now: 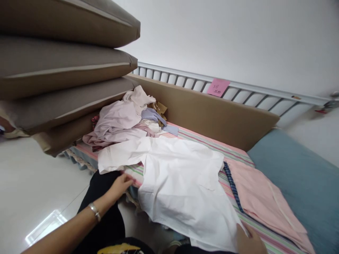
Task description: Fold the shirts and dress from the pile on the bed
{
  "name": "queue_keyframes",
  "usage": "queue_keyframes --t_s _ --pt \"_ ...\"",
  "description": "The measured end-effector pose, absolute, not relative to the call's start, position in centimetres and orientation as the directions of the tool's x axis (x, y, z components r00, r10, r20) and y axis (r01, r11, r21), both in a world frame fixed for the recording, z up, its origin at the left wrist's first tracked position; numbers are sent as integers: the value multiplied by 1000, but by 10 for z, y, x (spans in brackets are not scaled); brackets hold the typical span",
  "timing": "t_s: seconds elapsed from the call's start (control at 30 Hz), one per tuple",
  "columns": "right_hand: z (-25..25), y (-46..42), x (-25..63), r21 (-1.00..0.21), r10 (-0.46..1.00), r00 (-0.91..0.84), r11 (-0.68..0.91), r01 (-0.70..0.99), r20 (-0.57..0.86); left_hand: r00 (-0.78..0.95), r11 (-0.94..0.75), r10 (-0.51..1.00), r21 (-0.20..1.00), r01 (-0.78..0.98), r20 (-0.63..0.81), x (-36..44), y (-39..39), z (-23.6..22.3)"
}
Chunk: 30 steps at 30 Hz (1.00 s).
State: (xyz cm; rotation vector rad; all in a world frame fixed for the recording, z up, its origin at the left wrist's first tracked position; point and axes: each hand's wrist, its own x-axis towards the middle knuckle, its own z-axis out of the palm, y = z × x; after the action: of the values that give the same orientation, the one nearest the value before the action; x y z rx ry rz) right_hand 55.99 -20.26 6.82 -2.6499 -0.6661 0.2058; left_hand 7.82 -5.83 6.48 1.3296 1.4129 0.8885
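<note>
A white shirt (182, 180) lies spread out on a striped mattress, its lower part hanging toward my lap. One sleeve (119, 153) stretches out to the left. Just below that sleeve is my left hand (122, 184), its fingers loosely extended over the mattress edge with nothing visible in them. My right hand (251, 240), partly cut off at the bottom of the view, grips the shirt's lower right corner. Its fingertips are partly hidden.
Thick brown cushions (66, 67) are stacked at the left. Crumpled clothes (119, 116) lie beside them. Folded pink fabric (267, 197) rests at the right, near a blue-green cushion (296, 176). A brown panel (206, 113) and a rail with a pink note (218, 87) line the wall.
</note>
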Motion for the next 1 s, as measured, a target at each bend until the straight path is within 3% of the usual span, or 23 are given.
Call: queue_keyframes --t_s 0.1,0.17,0.27,0.4,0.57,0.73,0.87,1.0 --pt "74 -214 560 -443 440 893 -821 360 -91 82 421 893 886 195 -442 102 -81 33" --pt "77 -222 562 -489 393 911 -823 289 -124 176 494 840 858 145 -513 110 -84 24" --pt "77 -232 570 -537 341 920 -821 191 -193 357 498 801 866 49 -481 121 -83 17" --pt "66 -238 581 -629 350 903 -768 124 -249 440 541 755 841 1 -486 135 -93 6" --pt "48 -238 586 -866 382 850 -475 -156 -363 528 571 711 820 -48 -464 138 -113 20" --pt "50 -242 587 -867 471 734 -166 -470 -488 619 669 633 731 -135 -466 121 -115 64" --pt "47 -246 591 -823 441 697 -257 -506 -566 558 658 618 753 20 -554 108 -117 55" --pt "40 -248 595 -837 454 704 -326 -439 -546 438 603 660 778 176 -610 112 -119 22"
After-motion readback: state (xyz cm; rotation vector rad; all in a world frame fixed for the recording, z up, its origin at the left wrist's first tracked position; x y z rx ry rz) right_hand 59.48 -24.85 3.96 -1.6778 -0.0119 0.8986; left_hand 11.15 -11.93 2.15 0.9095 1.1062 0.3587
